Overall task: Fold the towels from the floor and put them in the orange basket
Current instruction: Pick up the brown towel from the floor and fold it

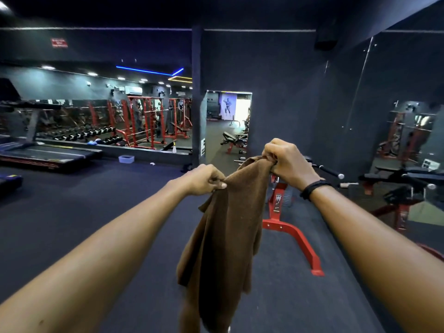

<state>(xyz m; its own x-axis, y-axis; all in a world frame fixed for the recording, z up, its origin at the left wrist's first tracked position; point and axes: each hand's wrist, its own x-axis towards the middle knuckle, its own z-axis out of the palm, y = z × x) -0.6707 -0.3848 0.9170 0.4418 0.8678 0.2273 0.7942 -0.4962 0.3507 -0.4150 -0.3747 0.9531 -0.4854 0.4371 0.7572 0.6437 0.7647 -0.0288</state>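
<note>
Only container around is a small pale tub [126, 159] far left on the floor, can't tell what's in it. Both arms are stretched out front: left hand [204, 180] pinches one top corner of the brown towel [223, 236], right hand [287, 162] grips the other, slightly higher. Towel hangs mid-air, near centre.

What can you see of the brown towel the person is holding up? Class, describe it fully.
The brown towel looks like soft, slightly fuzzy cloth in one plain colour. It hangs in the air in loose vertical folds, not yet neatly folded, its lower end running out of view. The left hand pinches one part of its top edge and the right hand grips another bunched part, a little higher. Nothing else touches it.
</note>
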